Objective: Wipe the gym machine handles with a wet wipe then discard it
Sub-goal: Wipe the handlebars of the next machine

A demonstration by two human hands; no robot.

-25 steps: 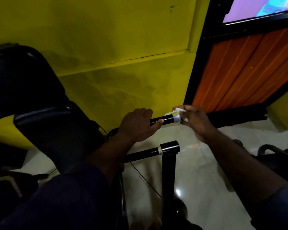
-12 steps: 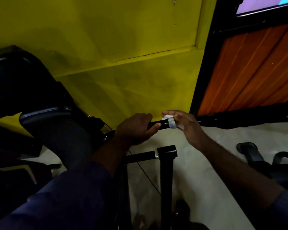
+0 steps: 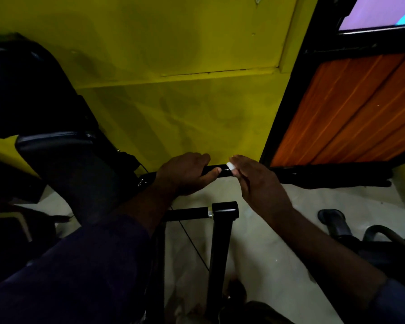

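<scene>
The gym machine handle (image 3: 216, 171) is a thin black bar running level, left to right, in front of the yellow wall; only a short stretch of it shows bare. The wet wipe (image 3: 230, 166) is a small white wad pressed against the bar's right end, mostly hidden, only a bright scrap visible.

Yellow wall (image 3: 185, 101) close behind handle (image 3: 216, 171); seat pad (image 3: 63, 160) crowds left — floor (image 3: 278, 199) open right.

Right hand (image 3: 257, 183) slid inward, wet wipe (image 3: 230, 166) mostly hidden — smaller
</scene>
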